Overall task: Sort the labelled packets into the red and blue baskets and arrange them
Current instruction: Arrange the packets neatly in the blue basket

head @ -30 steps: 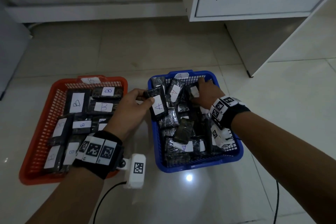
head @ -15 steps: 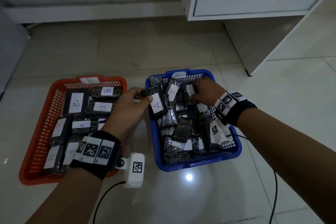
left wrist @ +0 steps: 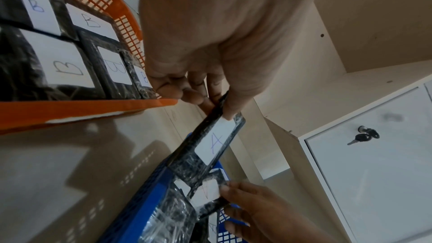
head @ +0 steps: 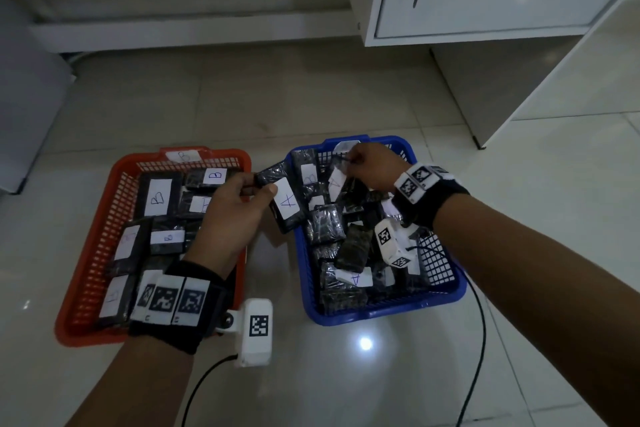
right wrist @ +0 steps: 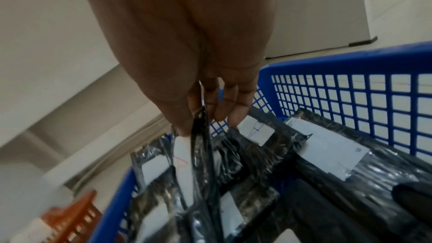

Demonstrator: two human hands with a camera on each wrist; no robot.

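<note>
Left hand (head: 235,208) pinching a flat, rectangular, crinkly black "A" packet (head: 282,201) by one end, long axis slanting down over the blue mesh basket (head: 446,291) rim; right hand (head: 369,165) pinching a second packet (right wrist: 202,154) edge-on inside it; red basket (head: 104,218) holds "B" packets.

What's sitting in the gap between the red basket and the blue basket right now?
On the floor, nothing: bare tile. Above the gap, the left hand holds a packet marked A over the blue basket rim, beside the red basket. Head view shows it.
</note>
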